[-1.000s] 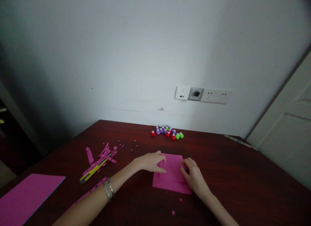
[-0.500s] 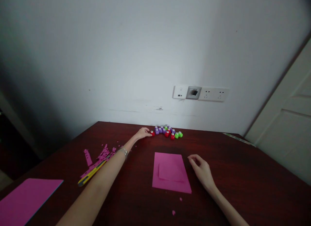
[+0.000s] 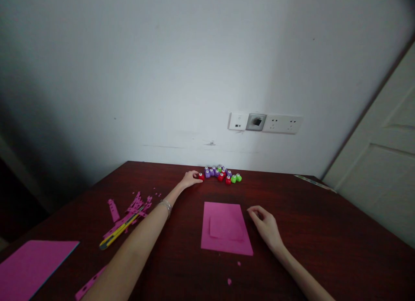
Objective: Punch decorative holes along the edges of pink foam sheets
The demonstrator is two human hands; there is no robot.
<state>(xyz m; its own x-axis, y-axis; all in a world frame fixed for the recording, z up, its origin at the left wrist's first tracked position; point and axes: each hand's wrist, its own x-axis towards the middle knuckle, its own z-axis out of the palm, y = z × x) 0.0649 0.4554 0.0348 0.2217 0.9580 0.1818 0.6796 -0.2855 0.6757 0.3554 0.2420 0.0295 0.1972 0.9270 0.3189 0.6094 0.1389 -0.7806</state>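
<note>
At the far side of the table, my left hand [image 3: 190, 179] has its thumb and fingers closed about a small red craft punch [image 3: 201, 176]. Just right of it sits a cluster of similar punches in purple [image 3: 212, 172], red [image 3: 228, 180] and green [image 3: 238, 177]. My right hand [image 3: 266, 227] rests on the table with curled fingers, thumb and forefinger tips together; nothing shows between them. Beside that hand lies a pink sheet [image 3: 226, 245] with a smaller pink rectangle [image 3: 226, 226] on top.
Punched pink scraps [image 3: 138, 202] and a yellow utility knife [image 3: 118, 232] lie on the left. A larger pink sheet [image 3: 35, 264] is at the near left, and a punched strip [image 3: 89, 283] is partly under my left forearm. Wall sockets [image 3: 282, 124] are behind the table.
My left fingers have closed further around the red punch. My right hand stays beside the pink sheet. The camera view has shifted slightly, bringing the punched strip by my left forearm into sight.
</note>
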